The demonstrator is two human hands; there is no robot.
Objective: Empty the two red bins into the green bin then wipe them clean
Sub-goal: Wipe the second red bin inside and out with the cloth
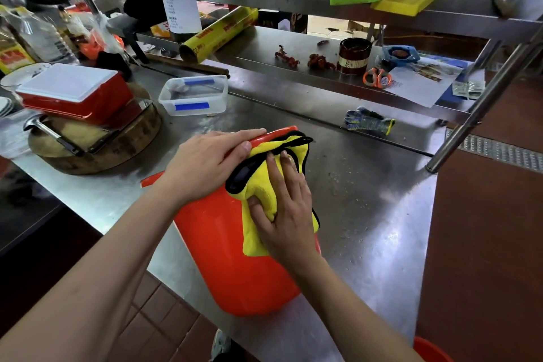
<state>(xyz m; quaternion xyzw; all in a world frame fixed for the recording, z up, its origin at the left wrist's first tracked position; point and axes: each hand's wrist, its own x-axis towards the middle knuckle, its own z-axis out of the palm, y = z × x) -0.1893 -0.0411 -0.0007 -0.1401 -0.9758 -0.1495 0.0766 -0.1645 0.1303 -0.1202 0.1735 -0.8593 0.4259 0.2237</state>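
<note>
Head view, one frame. A tall red plastic bin (235, 258) lay tipped on its side on the stainless steel counter (367, 214), base toward the person and overhanging the near counter edge, open mouth pointing away toward the back shelf.

Left hand (205, 164): fingers extended flat over the upper rim of the bin, pressing down to steady it; nothing curled around the rim as far as could be seen. Right hand (282, 209): palm down on a yellow microfibre cloth with black edging (258, 185), thumb tucked into a fold and gathering the fabric, fingers lying fairly straight on it, pressing the cloth against the bin's outer wall.

Judged step: wiping the outside of one bin. A second red rim (432, 350) showed at the lower right edge of the frame, below counter level; whether it was wiped could not be told. No green bin was visible.

Handling estimate: the bin looked thin-walled, light and smooth, so likely to roll or slide on the steel under a sideways wipe. The rim appeared the stiffest part and the best place to hold; the flat wall would probably flex under pressure. With the base hanging past the edge, a firm downward hold at the rim seemed advisable. The cloth was soft and bunched, apt to slip unless kept pinned by the palm.

Nearby, not touching: a clear lidded plastic box with blue tape (194, 95), a blue knitted glove (368, 120)
</note>
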